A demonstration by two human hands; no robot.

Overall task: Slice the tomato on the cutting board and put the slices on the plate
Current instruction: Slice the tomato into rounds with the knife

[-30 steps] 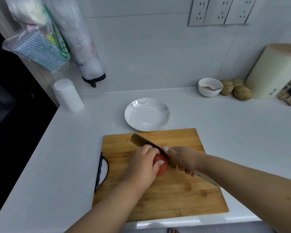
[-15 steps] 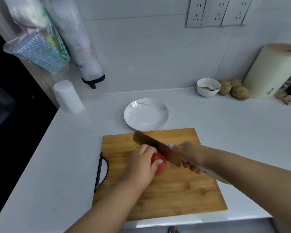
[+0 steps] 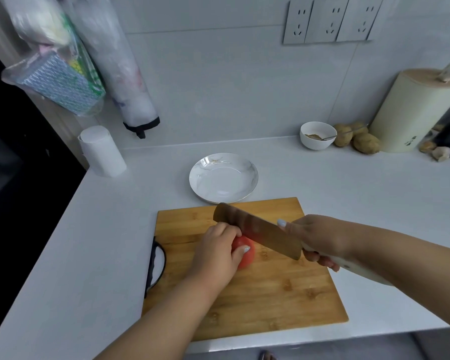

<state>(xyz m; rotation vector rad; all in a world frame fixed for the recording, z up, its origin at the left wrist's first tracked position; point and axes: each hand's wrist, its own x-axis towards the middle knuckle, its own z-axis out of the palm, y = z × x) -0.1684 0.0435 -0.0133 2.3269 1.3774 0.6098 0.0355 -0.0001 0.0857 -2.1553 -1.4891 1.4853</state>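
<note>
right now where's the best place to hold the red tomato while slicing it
Hold the round red tomato over its top and left side, coming from the left, as the left hand does. The broad knife blade in the right hand sits at its right, so that side stays free.

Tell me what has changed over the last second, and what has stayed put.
The right hand has lifted the knife: a second ago its blade sat low against the tomato, now it is raised and tilted above it, broad side showing. Neither grip changed: right hand on the knife handle, left hand on the tomato. The tomato stays on the cutting board; the plate holds no slices.
</note>
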